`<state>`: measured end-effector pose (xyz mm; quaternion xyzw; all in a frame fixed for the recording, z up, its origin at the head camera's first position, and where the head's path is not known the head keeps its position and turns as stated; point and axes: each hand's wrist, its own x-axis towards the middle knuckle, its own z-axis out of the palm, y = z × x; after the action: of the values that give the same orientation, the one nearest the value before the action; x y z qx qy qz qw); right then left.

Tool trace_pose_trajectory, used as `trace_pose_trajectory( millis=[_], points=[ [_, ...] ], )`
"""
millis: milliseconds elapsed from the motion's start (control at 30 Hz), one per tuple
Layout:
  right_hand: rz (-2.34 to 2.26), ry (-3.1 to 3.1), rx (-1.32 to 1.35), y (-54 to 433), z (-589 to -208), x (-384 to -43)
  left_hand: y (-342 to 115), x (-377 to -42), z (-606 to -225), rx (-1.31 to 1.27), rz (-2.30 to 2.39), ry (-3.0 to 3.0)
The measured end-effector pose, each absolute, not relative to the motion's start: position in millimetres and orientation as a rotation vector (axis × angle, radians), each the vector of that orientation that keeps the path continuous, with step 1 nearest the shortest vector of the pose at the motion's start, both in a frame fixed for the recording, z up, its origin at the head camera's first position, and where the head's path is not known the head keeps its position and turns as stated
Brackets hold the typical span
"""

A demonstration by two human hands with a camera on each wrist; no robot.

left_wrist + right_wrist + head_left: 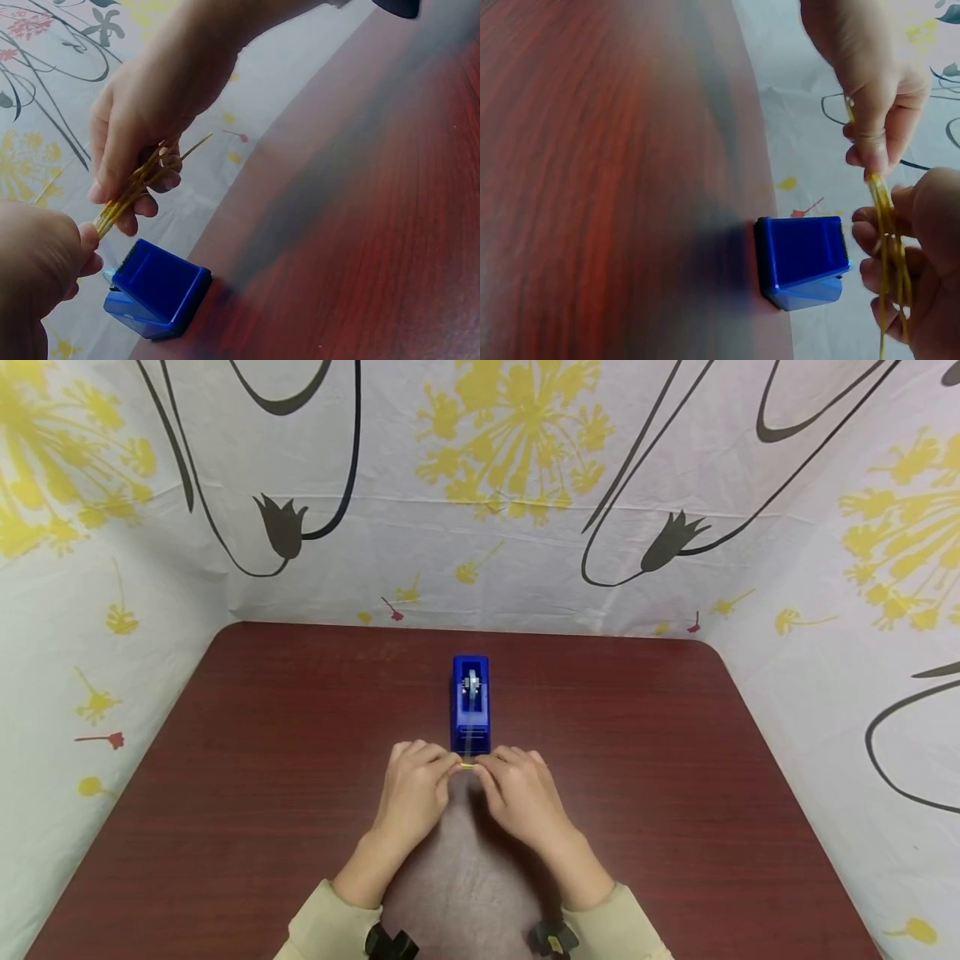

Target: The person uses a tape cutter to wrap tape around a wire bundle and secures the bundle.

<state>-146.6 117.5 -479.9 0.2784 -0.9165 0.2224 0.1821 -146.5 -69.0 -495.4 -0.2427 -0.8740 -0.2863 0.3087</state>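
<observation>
A blue tape dispenser (482, 718) stands on the table just beyond both hands, its tape roll (471, 681) showing from above. My left hand (411, 781) pinches one end of a bundle of thin yellow strands (124, 199) between thumb and fingers. On the other side, my right hand (525, 793) holds the same bundle, with loose strand ends running past its fingers in the wrist views. Seen from the head, only a short yellow piece shows between the fingertips, right at the dispenser's front edge. A translucent strip runs from the roll towards the bundle.
The dark red wooden table (300, 693) spreads around the hands and dispenser. Behind it and at both sides hangs a white sheet (420, 552) with yellow and grey flower prints. Dark straps with small devices (392, 942) sit at the sleeve cuffs.
</observation>
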Motion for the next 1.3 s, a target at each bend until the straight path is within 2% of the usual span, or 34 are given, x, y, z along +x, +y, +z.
trace_pose_trajectory(
  millis=[267, 933, 1300],
  points=[
    [0.813, -2.632, 0.658, 116, -478, -146, -68, -147, -502, -0.653, -0.74, -2.279],
    [0.658, -2.415, 0.773, 118, -484, -149, -73, -146, -487, -0.698, -0.647, -2.545],
    [0.632, -2.522, 0.805, 118, -481, -151, -74, -148, -492, -0.726, -0.645, -2.47]
  ],
)
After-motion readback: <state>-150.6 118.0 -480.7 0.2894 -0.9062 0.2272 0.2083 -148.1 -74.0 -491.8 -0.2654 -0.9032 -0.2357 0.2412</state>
